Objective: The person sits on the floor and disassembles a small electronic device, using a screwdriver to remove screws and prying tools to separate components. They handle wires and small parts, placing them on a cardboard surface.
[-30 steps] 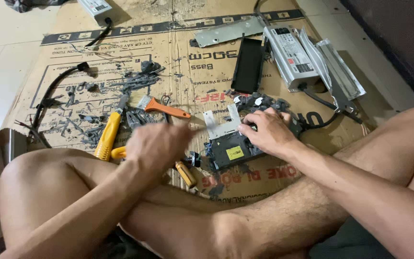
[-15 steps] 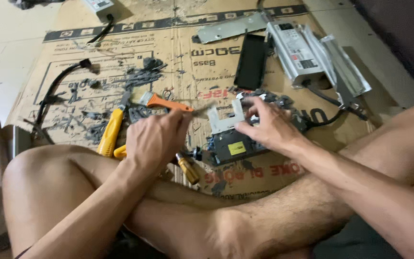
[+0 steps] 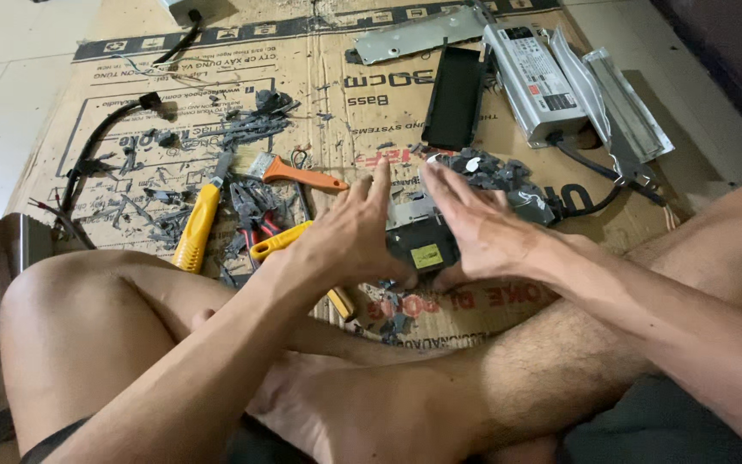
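Both hands meet over a small black electronic module with a yellow sticker (image 3: 422, 247) that lies on the flattened cardboard (image 3: 319, 112). My left hand (image 3: 349, 234) presses on its left side with fingers stretched out. On the module's right side my right hand (image 3: 474, 223) holds it, thumb underneath and fingers spread over a light metal bracket on top. Much of the module is hidden by the two hands. A yellow-handled tool (image 3: 281, 241) lies just under my left wrist.
An orange-handled scraper (image 3: 298, 176), a yellow utility knife (image 3: 195, 225) and red-handled pliers (image 3: 259, 215) lie left of the hands among black debris. Behind are a black cover (image 3: 455, 96), a grey metal power supply (image 3: 534, 73), metal plates and cables. My crossed legs fill the foreground.
My left hand has come from the yellow-handled tool up to the module and spread its fingers. My right hand has shifted its hold on the module. The view has tilted slightly.
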